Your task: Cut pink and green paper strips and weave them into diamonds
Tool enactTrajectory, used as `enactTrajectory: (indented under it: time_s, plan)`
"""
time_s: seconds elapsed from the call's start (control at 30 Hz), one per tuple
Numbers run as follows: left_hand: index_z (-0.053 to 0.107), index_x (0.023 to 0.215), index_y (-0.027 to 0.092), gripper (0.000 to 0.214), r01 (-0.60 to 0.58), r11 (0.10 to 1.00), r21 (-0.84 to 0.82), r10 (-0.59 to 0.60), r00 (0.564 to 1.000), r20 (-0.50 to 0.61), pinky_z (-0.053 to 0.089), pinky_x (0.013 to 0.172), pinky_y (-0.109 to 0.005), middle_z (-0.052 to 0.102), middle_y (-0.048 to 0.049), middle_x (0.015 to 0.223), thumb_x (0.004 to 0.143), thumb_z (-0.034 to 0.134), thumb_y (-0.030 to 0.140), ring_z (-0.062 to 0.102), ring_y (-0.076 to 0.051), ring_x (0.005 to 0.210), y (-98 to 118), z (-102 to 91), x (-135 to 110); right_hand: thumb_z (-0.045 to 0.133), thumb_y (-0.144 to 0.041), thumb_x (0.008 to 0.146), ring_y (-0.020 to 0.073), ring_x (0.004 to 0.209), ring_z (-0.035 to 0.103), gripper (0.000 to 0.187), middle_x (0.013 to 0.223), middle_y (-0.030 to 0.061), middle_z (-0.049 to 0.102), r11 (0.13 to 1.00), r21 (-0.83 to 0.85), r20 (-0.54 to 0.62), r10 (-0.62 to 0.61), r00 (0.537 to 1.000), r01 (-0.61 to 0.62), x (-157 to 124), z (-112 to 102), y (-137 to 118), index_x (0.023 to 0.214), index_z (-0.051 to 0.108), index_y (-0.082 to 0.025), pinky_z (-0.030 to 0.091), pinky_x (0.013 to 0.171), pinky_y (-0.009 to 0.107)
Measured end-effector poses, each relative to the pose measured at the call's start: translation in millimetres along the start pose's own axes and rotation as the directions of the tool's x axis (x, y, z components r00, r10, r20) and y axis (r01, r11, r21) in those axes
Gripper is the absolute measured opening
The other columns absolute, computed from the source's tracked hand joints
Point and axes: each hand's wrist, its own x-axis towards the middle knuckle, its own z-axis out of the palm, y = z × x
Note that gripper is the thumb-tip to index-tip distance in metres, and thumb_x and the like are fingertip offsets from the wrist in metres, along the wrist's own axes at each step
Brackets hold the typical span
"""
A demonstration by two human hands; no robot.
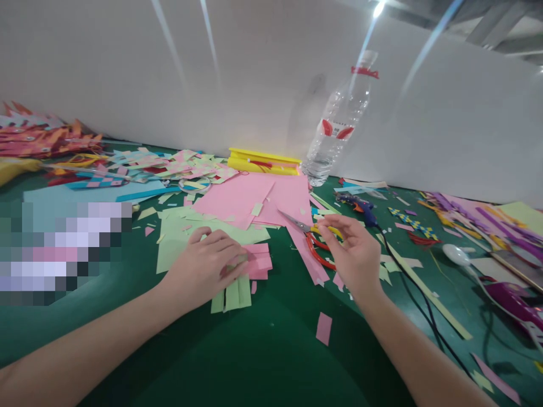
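Note:
My left hand [212,260] is curled over a small piece made of pink paper strips [259,260] and light green paper strips [237,297]. Part of that piece is hidden under the fingers. My right hand [352,249] has its thumb and forefinger pinched at the yellow part of a pair of scissors [324,254] with red and yellow handles. The blades point away to the upper left, over pink paper. Beneath and beyond my left hand lies a light green sheet [173,243], with pink sheets [250,192] behind it.
A tilted clear plastic bottle [335,130] stands against the pale partition, beside a yellow folded piece [263,163]. On the right are a blue glue gun [360,208], a black cable [407,277] and a purple device [513,299]. Paper scraps litter the green table [271,362]; woven strips [182,167] lie left.

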Motion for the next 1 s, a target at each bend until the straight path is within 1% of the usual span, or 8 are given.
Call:
enactTrajectory:
  time_s: [0.2, 0.27, 0.4, 0.47, 0.53, 0.67, 0.83, 1.0]
  plan:
    - [0.066, 0.091, 0.024, 0.023, 0.01, 1.0, 0.011, -0.01, 1.0, 0.03, 0.03, 0.087, -0.042, 0.07, -0.0012, 0.095, 0.089, 0.046, 0.036, 0.059, -0.025, 0.091, 1, -1.7, 0, 0.066, -0.028, 0.077, 0.0195, 0.09, 0.067, 0.022, 0.083, 0.0009, 0.062, 0.848, 0.476, 0.058, 0.234, 0.97, -0.233, 7, 1, -1, 0.097, 0.058, -0.022, 0.053, 0.088, 0.041]
    - [0.066, 0.091, 0.025, 0.024, 0.006, 1.0, 0.012, -0.006, 1.0, 0.026, 0.029, 0.087, -0.042, 0.07, -0.0011, 0.094, 0.09, 0.046, 0.037, 0.058, -0.025, 0.091, 1, -2.2, 0, 0.066, -0.027, 0.076, 0.0151, 0.076, 0.067, 0.021, 0.08, -0.0019, 0.057, 0.782, 0.556, 0.096, 0.277, 0.956, -0.282, 10, 1, -1, 0.095, 0.058, -0.024, 0.054, 0.086, 0.04]
    - [0.065, 0.091, 0.025, 0.022, 0.002, 1.0, 0.011, -0.002, 1.0, 0.024, 0.028, 0.087, -0.041, 0.07, 0.0003, 0.094, 0.09, 0.046, 0.035, 0.058, -0.024, 0.091, 1, -1.2, 0, 0.065, -0.026, 0.077, 0.0016, 0.041, 0.048, 0.016, 0.079, -0.0052, 0.053, 0.771, 0.54, 0.169, 0.293, 0.941, -0.338, 11, -2, -1, 0.091, 0.057, -0.023, 0.058, 0.07, 0.034]
    - [0.065, 0.091, 0.024, 0.021, 0.002, 1.0, 0.012, -0.003, 1.0, 0.023, 0.027, 0.088, -0.041, 0.07, 0.0003, 0.095, 0.09, 0.046, 0.035, 0.058, -0.024, 0.091, 0, -0.7, 0, 0.063, -0.027, 0.079, -0.0005, 0.036, 0.039, 0.014, 0.081, -0.0048, 0.054, 0.811, 0.488, 0.18, 0.268, 0.946, -0.323, 9, -3, -2, 0.091, 0.057, -0.023, 0.057, 0.062, 0.03]
    - [0.065, 0.09, 0.024, 0.022, 0.001, 1.0, 0.015, -0.001, 1.0, 0.025, 0.027, 0.087, -0.041, 0.07, -0.0001, 0.095, 0.09, 0.046, 0.035, 0.058, -0.023, 0.091, 0, -0.9, 0, 0.062, -0.028, 0.079, 0.0018, 0.038, 0.042, 0.015, 0.082, -0.0028, 0.056, 0.879, 0.378, 0.187, 0.235, 0.954, -0.291, 7, -4, -3, 0.092, 0.057, -0.022, 0.052, 0.052, 0.027]
    - [0.065, 0.09, 0.024, 0.023, 0.01, 1.0, 0.012, -0.01, 0.999, 0.032, 0.027, 0.088, -0.042, 0.07, -0.0013, 0.094, 0.091, 0.046, 0.036, 0.058, -0.024, 0.09, 1, -2.1, 0, 0.049, -0.027, 0.086, 0.0102, 0.054, 0.055, 0.016, 0.086, 0.0037, 0.064, 0.998, -0.043, 0.303, 0.05, 0.952, -0.039, 2, -7, -9, 0.094, 0.06, -0.02, 0.046, 0.048, 0.025]
    - [0.066, 0.088, 0.024, 0.028, -0.002, 1.0, 0.011, 0.002, 1.0, 0.023, 0.028, 0.087, -0.041, 0.07, -0.0017, 0.092, 0.092, 0.042, 0.038, 0.058, -0.024, 0.089, 0, -0.1, 1, 0.046, -0.028, 0.087, 0.0181, 0.075, 0.064, 0.023, 0.083, 0.006, 0.069, 0.863, -0.26, 0.509, -0.26, 0.821, 0.434, -5, -6, -13, 0.097, 0.063, -0.018, 0.051, 0.065, 0.031]
    - [0.065, 0.091, 0.024, 0.024, 0.003, 1.0, 0.017, -0.003, 1.0, 0.024, 0.028, 0.087, -0.04, 0.07, -0.0011, 0.094, 0.091, 0.044, 0.036, 0.058, -0.023, 0.09, -1, 0.8, -1, 0.053, -0.035, 0.086, 0.02, 0.08, 0.061, 0.024, 0.084, 0.007, 0.067, 0.754, -0.319, 0.6, -0.309, 0.738, 0.574, -7, -1, -11, 0.095, 0.066, -0.016, 0.049, 0.075, 0.037]
